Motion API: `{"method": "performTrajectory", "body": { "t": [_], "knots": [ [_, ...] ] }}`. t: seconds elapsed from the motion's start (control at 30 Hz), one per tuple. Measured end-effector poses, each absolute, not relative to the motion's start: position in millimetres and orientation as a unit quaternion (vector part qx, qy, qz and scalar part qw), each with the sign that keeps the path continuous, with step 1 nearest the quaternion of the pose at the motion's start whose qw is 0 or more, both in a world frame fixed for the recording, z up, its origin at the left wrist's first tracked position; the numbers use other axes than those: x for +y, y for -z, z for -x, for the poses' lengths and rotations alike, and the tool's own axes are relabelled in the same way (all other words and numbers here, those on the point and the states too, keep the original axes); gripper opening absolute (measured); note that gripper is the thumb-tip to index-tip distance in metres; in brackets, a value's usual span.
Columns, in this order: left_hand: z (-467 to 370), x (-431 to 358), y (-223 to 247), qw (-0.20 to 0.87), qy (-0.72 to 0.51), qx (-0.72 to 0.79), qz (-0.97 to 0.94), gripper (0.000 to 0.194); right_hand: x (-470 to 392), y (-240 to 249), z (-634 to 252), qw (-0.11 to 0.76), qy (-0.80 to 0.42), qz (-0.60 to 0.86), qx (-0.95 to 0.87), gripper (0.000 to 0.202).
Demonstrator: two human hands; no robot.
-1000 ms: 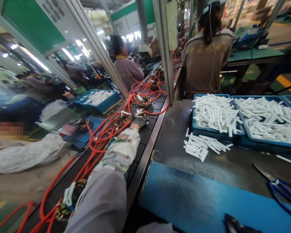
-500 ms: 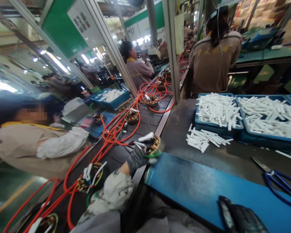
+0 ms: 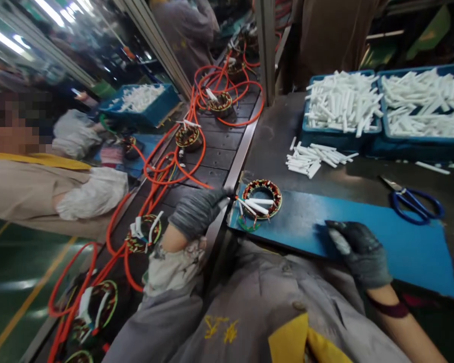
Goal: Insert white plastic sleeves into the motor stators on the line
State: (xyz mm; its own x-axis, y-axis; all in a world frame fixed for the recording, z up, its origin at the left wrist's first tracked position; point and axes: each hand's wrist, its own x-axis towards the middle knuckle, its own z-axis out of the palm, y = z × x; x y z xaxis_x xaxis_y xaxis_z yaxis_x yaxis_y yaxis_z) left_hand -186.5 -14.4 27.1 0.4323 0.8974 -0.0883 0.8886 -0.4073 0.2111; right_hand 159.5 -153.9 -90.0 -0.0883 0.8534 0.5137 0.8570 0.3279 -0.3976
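Observation:
A ring-shaped motor stator (image 3: 275, 207) with copper windings lies on the left end of the blue mat (image 3: 310, 209). White sleeves (image 3: 260, 205) rest across its opening, and green wire shows at its near side. My left hand (image 3: 196, 212), in a striped grey glove, is closed on the end of an orange cable (image 3: 202, 184) just left of the stator. Thin leads run from its fingertips toward the ring. Over the mat's near edge, well right of the stator, is my right hand (image 3: 359, 252) in a dark glove, fingers loosely bent and nothing visible in them.
Blue-handled scissors (image 3: 414, 201) lie at the mat's right. Behind are loose white tubes (image 3: 314, 159) and blue bins (image 3: 342, 132) of such tubes. Along the left conveyor (image 3: 221, 151) sit more stators (image 3: 188, 137) with tangled orange cables. A co-worker's sleeve (image 3: 94, 194) is across it.
My left hand has put the stator down on the mat, let go of it and taken the cable end. My view has tilted down, and more of my right hand shows.

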Motion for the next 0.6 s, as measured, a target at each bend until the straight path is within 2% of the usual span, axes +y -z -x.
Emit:
{"method": "performTrajectory", "body": {
  "t": [0.07, 0.1, 0.2, 0.3, 0.43, 0.53, 0.6],
  "knots": [
    [166.9, -3.3, -30.4, 0.140, -0.088, 0.495, -0.853, 0.036, -128.6, 76.6, -146.2, 0.364, -0.041, 0.545, -0.754, 0.026],
    [153.2, 2.3, -29.2, 0.171, -0.081, 0.462, -0.866, 0.037, -113.0, 71.7, -138.4, 0.366, -0.064, 0.516, -0.772, 0.030],
    [118.6, 15.6, -21.0, 0.259, 0.030, 0.387, -0.885, 0.032, -64.8, 67.1, -117.0, 0.344, -0.134, 0.410, -0.834, 0.045],
    [115.6, 20.3, -14.3, 0.274, 0.084, 0.389, -0.875, 0.031, -30.3, 71.7, -106.0, 0.311, -0.195, 0.350, -0.862, 0.052],
    [137.9, 12.4, -2.8, 0.276, 0.003, 0.450, -0.849, 0.031, -15.4, 72.4, -102.1, 0.320, -0.321, 0.319, -0.832, 0.047],
    [145.9, 3.5, 10.3, 0.331, -0.061, 0.450, -0.827, 0.030, -16.3, 66.3, -93.9, 0.323, -0.477, 0.319, -0.752, 0.042],
    [146.3, -0.1, 17.9, 0.370, -0.095, 0.433, -0.816, 0.030, -17.9, 63.1, -85.9, 0.326, -0.539, 0.358, -0.689, 0.039]
  ]
}}
